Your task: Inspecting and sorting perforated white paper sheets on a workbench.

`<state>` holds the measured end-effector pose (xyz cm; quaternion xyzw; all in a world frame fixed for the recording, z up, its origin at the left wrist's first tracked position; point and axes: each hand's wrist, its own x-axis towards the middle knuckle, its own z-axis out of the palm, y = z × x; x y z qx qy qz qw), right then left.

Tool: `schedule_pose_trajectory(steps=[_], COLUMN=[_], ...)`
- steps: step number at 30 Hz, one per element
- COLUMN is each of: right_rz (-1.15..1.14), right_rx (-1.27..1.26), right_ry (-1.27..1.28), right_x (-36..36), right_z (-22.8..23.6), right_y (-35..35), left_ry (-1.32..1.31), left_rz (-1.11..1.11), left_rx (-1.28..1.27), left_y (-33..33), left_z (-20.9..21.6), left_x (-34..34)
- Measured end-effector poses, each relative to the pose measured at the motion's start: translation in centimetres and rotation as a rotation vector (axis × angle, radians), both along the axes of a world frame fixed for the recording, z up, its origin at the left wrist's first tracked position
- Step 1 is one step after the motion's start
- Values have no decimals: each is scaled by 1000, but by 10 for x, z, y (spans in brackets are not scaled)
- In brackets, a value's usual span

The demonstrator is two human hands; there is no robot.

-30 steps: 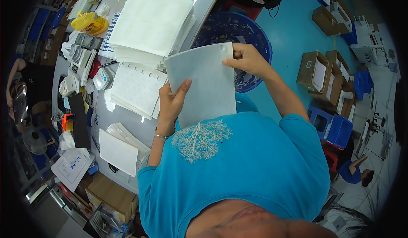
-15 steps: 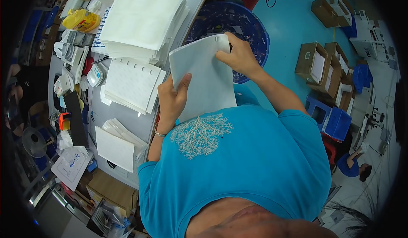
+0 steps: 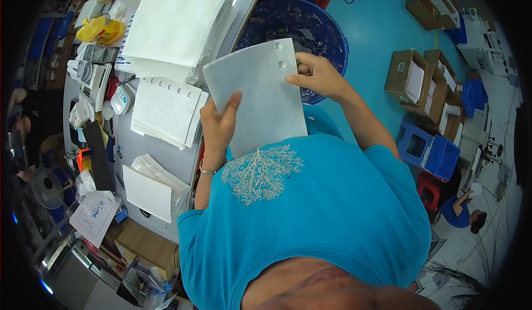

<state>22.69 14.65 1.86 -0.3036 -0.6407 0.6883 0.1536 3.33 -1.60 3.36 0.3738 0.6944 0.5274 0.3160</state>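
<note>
A white sheet (image 3: 260,102), perhaps a thin stack of them, stands tilted in front of my chest. Two small rectangular cut-outs show near its far right corner. My left hand (image 3: 219,124) is closed on its left edge, thumb lying across the face. At the right edge, just below the cut-outs, my right hand (image 3: 320,77) pinches the sheet between thumb and curled fingers. Beyond the sheet, a large round blue bin (image 3: 327,33) with scraps inside stands on the floor.
On the grey table at left lie a tall pile of white sheets (image 3: 172,27), notched sheets (image 3: 166,108) and a smaller pile (image 3: 147,193). A yellow container (image 3: 102,30) stands behind. Cardboard boxes (image 3: 402,74) and a blue crate (image 3: 440,157) are at right. Another person (image 3: 457,210) is far right.
My right hand has slid down the sheet's right edge from the far corner, uncovering the cut-outs there. The sheet's far end has shifted slightly left and away; my left hand keeps its hold.
</note>
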Motion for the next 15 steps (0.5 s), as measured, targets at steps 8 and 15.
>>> schedule_pose_trajectory(steps=[8,15], right_rz=[-17,-123], right_rx=[277,304], right_ry=[-256,-314], right_x=[-4,-10], right_z=[-2,-3], right_y=[-8,-23], left_ry=[100,139], left_rz=[-61,-43], left_rx=[-30,-59], left_y=[2,-3], left_z=[5,6], left_x=[8,6])
